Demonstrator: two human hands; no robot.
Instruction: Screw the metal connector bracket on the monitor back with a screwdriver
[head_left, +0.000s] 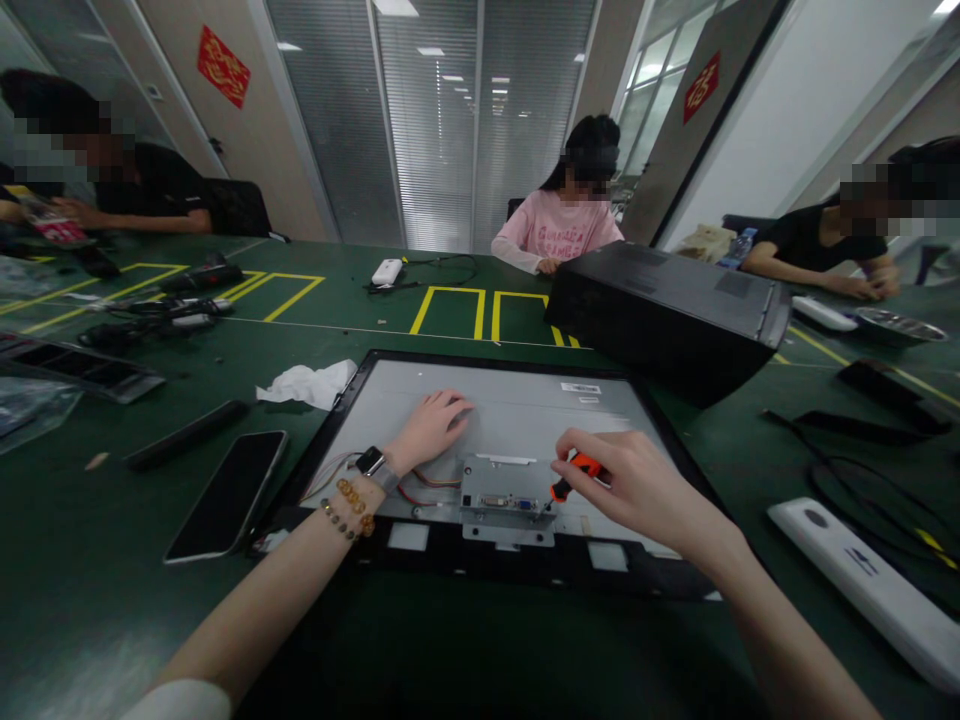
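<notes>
In front of me a monitor panel (517, 400) lies back side up, its grey metal sheet framed in black. A metal bracket (487, 477) with video ports stands at its near edge, with thin wires running off to the left. My right hand (626, 480) grips an orange and black screwdriver (583, 466), whose tip points down at the bracket's right end; whether it sits in a screw is too small to tell. My left hand (435, 430) rests flat on the metal sheet, fingers stretched out, holding nothing.
A phone (227, 497), a black strip (187, 435) and a crumpled tissue (307, 384) lie left of the panel. A large black casing (667, 310) stands behind it. A white device (862, 580) and cables are at right. Several people sit around the green table (90, 620).
</notes>
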